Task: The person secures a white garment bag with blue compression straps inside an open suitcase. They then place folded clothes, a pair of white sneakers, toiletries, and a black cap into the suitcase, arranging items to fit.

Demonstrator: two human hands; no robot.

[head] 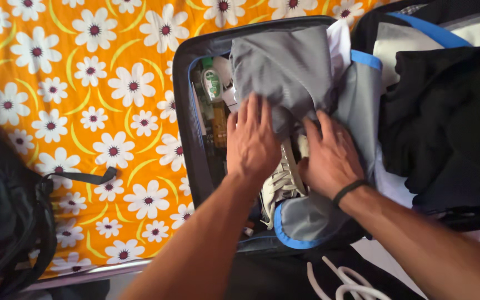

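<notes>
An open dark suitcase (182, 105) lies on a bed. My left hand (251, 141) presses flat on a folded grey garment (284, 66) inside it, fingers spread. My right hand (329, 158), with a black band at the wrist, rests beside it on the grey garment and on a white laced shoe (279, 186). A grey divider flap with blue trim (306, 222) is folded back under my right wrist. Small bottles (212, 83) stand along the suitcase's left wall.
An orange bedsheet with white flowers (84, 83) covers the bed. A black bag with a strap (6, 211) sits at the left. Dark clothes (445, 122) fill the suitcase's other half at the right. White cords (345, 283) hang at the bottom.
</notes>
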